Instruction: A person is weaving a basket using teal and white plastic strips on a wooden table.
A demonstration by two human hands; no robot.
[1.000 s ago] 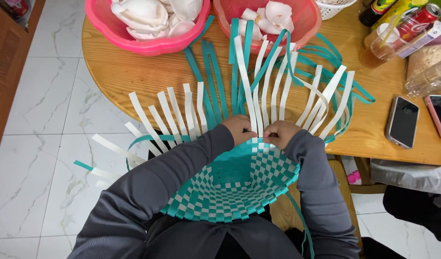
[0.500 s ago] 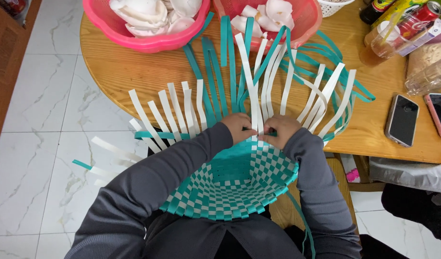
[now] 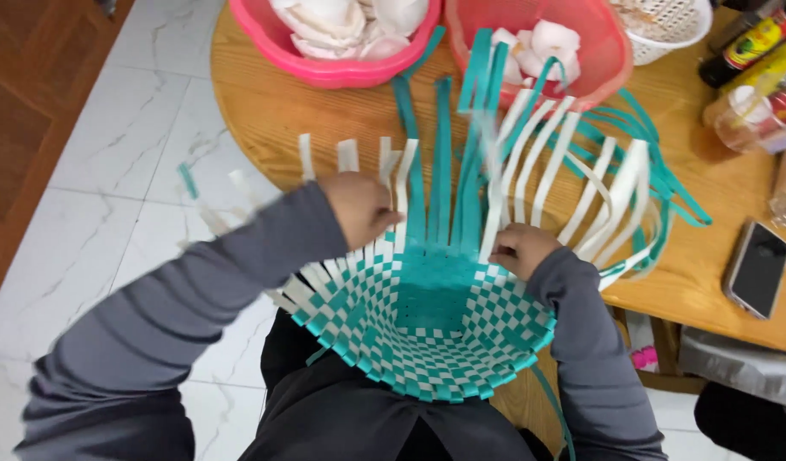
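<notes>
Head view: half-woven teal-and-white basket [image 3: 427, 329] in lap, against wooden table [image 3: 265, 111] near edge. Left hand [image 3: 363, 207] closed on white strips [image 3: 391, 171]; right hand [image 3: 521, 249] pinches white strip, grip partly blurred. Best keep strips flat, tension even, weave snug.

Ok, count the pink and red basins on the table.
2. A pink basin sits at the table's far left edge; a red basin stands just right of it, partly behind upright strips. Others may lie out of frame.

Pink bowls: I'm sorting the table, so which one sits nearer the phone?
The right bowl, mesh-sided and redder, lies nearer the phone than the solid pink bowl.
</notes>
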